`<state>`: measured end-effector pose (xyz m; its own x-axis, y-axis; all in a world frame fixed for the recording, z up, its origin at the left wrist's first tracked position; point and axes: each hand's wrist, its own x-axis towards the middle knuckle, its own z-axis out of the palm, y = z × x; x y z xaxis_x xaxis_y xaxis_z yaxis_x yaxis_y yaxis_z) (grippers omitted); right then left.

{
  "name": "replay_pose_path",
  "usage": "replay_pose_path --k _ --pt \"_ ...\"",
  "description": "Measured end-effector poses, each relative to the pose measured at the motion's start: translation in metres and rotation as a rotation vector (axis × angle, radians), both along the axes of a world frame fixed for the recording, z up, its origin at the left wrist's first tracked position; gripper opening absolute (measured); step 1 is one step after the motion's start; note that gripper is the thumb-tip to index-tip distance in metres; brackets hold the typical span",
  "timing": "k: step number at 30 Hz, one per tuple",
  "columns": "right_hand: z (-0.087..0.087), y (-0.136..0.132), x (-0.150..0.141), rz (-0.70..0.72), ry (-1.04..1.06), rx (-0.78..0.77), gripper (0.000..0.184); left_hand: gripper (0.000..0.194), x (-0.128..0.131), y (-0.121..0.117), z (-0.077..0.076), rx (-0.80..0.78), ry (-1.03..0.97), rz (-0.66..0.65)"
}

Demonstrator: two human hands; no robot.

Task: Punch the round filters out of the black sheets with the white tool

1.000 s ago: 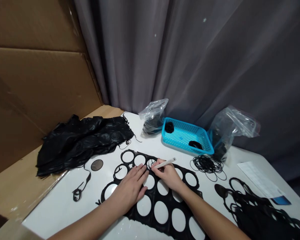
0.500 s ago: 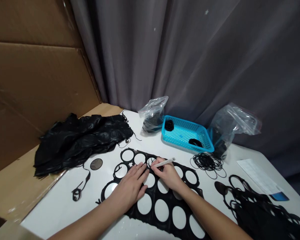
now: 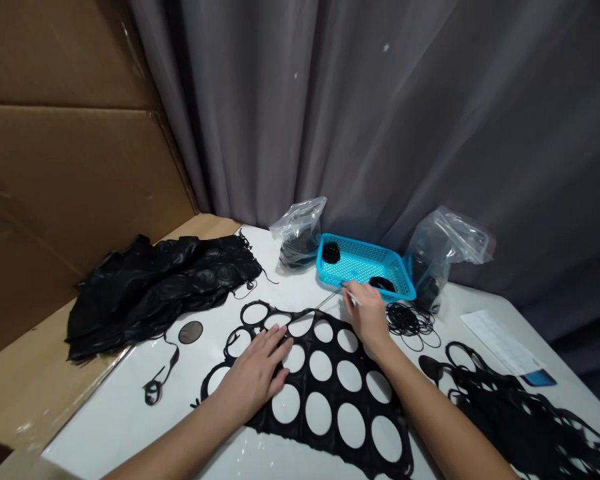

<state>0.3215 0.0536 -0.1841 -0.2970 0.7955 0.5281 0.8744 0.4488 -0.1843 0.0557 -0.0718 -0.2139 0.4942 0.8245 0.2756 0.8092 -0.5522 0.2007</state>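
Now, from the head view, your right hand (image 3: 369,312) has moved away from the upper edge of the perforated black sheet (image 3: 305,372) to a spot just beside the blue basket (image 3: 353,269). It appears to pinch a thin dark strand (image 3: 329,299), which runs back to that edge; a pale slim tool (image 3: 354,297) also shows at the fingers, though its grip is partly hidden. The thin crossing pieces seen in one upper-row opening a moment ago no longer show there, so you have probably drawn waste out of it. The upper rim looks slightly pulled toward the strand, and you may drag the sheet if the strand is still attached; you can't tell that here.

Your left hand (image 3: 257,370) stays flat, fingers spread, grasping nothing and pressing the sheet against the desk (image 3: 130,413). That seems to be what steadies it. The sheet lies in front of you, between the folded black stack (image 3: 165,287) and the dark cut pieces (image 3: 515,413).
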Motion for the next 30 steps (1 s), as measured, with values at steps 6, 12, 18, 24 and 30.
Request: replay_pose_path --k 6,12,18,24,30 --pt "-0.007 -0.023 0.025 0.111 0.371 -0.376 0.018 0.033 0.02 0.011 0.013 0.042 0.092 0.026" --pt "-0.023 -0.053 -0.003 0.3 0.527 -0.684 0.012 0.048 0.055 0.014 0.002 0.068 0.076 -0.116" --pt "-0.02 -0.053 -0.004 0.311 0.591 -0.724 0.011 0.051 0.05 0.01 -0.014 0.064 0.062 -0.109" --pt "-0.018 -0.053 -0.003 0.345 0.536 -0.66 0.014 0.051 0.051 0.011 -0.015 0.041 0.077 -0.111" --pt "-0.023 -0.068 -0.008 0.477 0.188 -0.372 0.011 0.055 0.052 0.01 -0.017 0.033 0.077 -0.086"
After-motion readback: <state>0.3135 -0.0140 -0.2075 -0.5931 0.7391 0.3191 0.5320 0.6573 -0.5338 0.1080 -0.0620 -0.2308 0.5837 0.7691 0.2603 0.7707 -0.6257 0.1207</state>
